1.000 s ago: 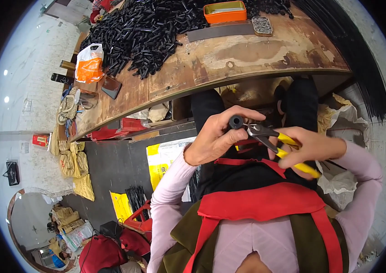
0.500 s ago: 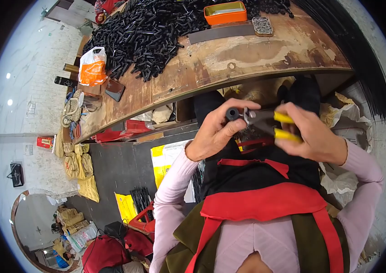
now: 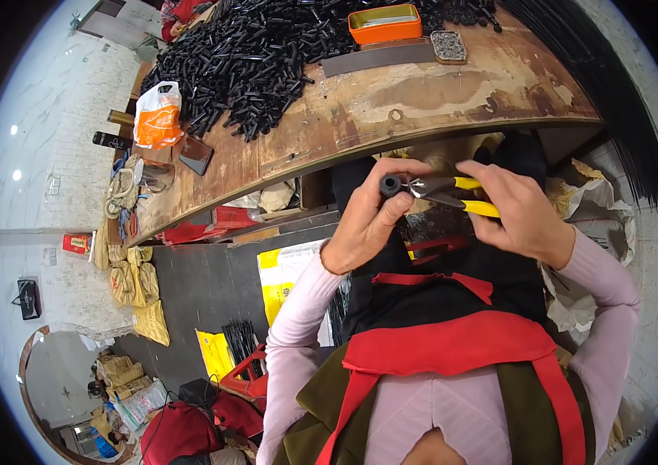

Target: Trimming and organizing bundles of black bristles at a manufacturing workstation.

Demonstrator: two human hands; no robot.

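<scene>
Above my lap, my left hand (image 3: pixel 366 221) is closed around a short black tube (image 3: pixel 390 184), with its round end facing up. My right hand (image 3: pixel 529 209) grips pliers (image 3: pixel 482 208) by their yellow handles, which stand apart. The shiny tips of the pliers meet the side of the tube by my left thumb and forefinger. A small metal piece seems to sit at the tips, too small to make out. A red and black apron (image 3: pixel 445 341) covers my lap under both hands.
Beyond my hands stands a worn wooden table (image 3: pixel 391 101) with a large heap of black tubes (image 3: pixel 244 70). On it lie an orange tin (image 3: pixel 385 32), a small box of metal bits (image 3: pixel 447 48), a grey strip (image 3: pixel 379 59), a plastic bag (image 3: pixel 158 116) and a phone (image 3: pixel 196 154). Long black rods (image 3: pixel 600 85) lie at the right.
The pliers and my right hand have moved a little left and away from me, and the pliers have tilted. The left hand with the tube has shifted slightly left.
</scene>
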